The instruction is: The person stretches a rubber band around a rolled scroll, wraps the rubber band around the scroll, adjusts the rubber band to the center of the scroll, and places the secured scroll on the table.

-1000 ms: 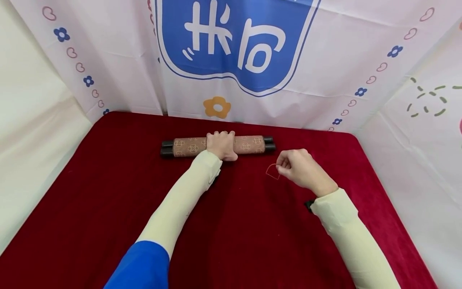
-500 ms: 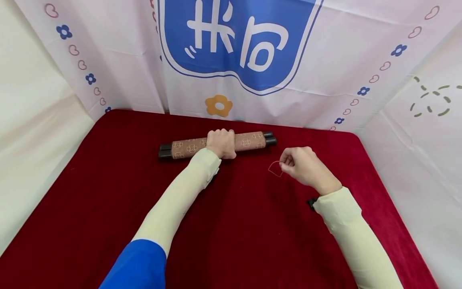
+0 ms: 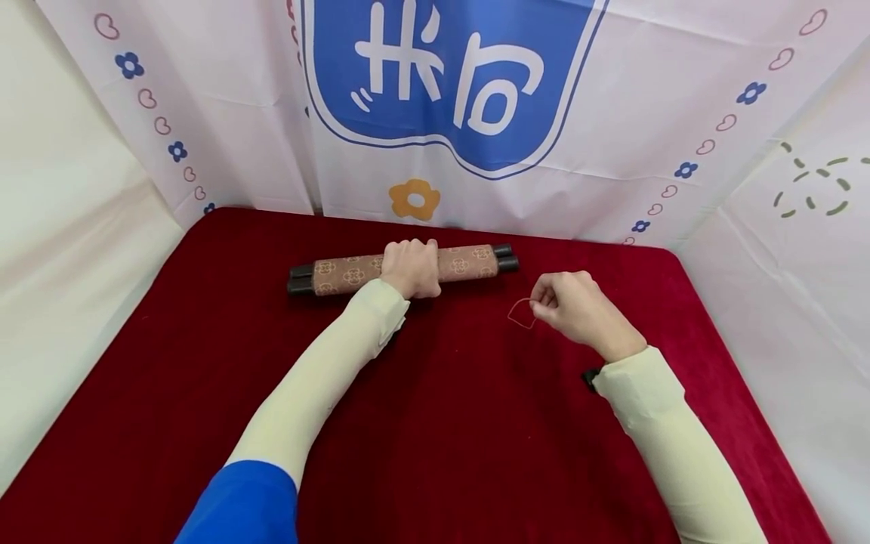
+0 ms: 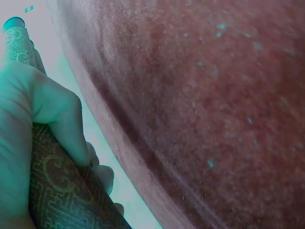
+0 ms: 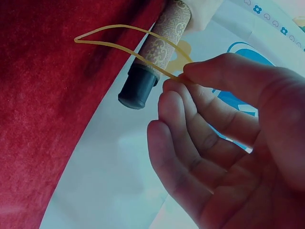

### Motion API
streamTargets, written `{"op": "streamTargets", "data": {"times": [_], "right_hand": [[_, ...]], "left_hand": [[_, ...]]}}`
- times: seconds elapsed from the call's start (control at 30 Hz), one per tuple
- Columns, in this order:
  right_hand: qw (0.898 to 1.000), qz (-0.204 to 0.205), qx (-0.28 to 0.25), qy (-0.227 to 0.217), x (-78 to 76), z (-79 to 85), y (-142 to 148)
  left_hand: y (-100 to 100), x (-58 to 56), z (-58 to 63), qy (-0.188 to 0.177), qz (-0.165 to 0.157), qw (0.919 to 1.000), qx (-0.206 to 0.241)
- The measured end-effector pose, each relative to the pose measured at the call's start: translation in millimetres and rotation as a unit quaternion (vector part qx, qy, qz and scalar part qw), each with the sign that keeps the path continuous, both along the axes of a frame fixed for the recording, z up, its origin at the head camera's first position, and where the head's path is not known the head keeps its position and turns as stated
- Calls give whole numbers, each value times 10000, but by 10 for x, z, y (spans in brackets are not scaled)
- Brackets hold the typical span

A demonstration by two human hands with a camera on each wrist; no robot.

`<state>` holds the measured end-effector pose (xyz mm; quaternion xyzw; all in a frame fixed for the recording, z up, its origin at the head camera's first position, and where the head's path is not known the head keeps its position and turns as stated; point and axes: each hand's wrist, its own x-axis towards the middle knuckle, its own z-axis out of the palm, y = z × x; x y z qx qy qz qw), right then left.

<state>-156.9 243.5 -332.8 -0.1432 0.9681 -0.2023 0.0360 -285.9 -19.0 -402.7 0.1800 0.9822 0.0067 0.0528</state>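
A rolled scroll [image 3: 469, 261] in brown patterned cloth has paired black rod ends. My left hand [image 3: 411, 268] grips it around the middle, covering that part. In the left wrist view, the thumb and fingers curl round the patterned roll [image 4: 57, 186]. Out to the right, my right hand [image 3: 574, 310] pinches a thin yellowish rubber band [image 5: 128, 51] between thumb and forefinger. The loop hangs out from the fingertips toward the left, near the scroll's right end. In the right wrist view, the band overlaps the scroll just above a black rod end [image 5: 138, 88].
Dark red cloth [image 3: 435, 423] covers the table. Behind it hangs a white curtain [image 3: 238, 151] with a blue printed emblem [image 3: 421, 113] and an orange flower. White side panels [image 3: 782, 317] stand close at both edges.
The left hand has tilted the scroll so its right end points farther back, then shifted it slightly left. The right hand, still pinching the band, has moved a little back and to the right.
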Motion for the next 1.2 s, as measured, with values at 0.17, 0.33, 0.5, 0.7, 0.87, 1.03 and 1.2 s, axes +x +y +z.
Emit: {"op": "streamTargets", "data": {"times": [0.17,0.33,0.5,0.7,0.87,1.03,1.2], "right_hand": [[10000,-2,7,-66,-15,0,15],[10000,-23,7,-89,-34,3,12],[9999,-52,19,-97,-38,2,15],[9998,-125,35,-122,-37,6,22],[9998,-152,40,-122,-37,12,34],[9996,-212,84,-140,-29,20,53],[9994,-275,85,-206,-30,39,65]], "left_hand": [[-38,56,44,6,0,10000,-56],[-90,112,83,99,-47,9999,-85],[-129,185,105,262,-180,9995,-43],[-166,290,147,397,-331,9987,-17],[-213,354,164,452,-365,9983,15],[-262,421,171,508,-404,9978,123],[-293,513,190,565,-548,9967,183]]}}
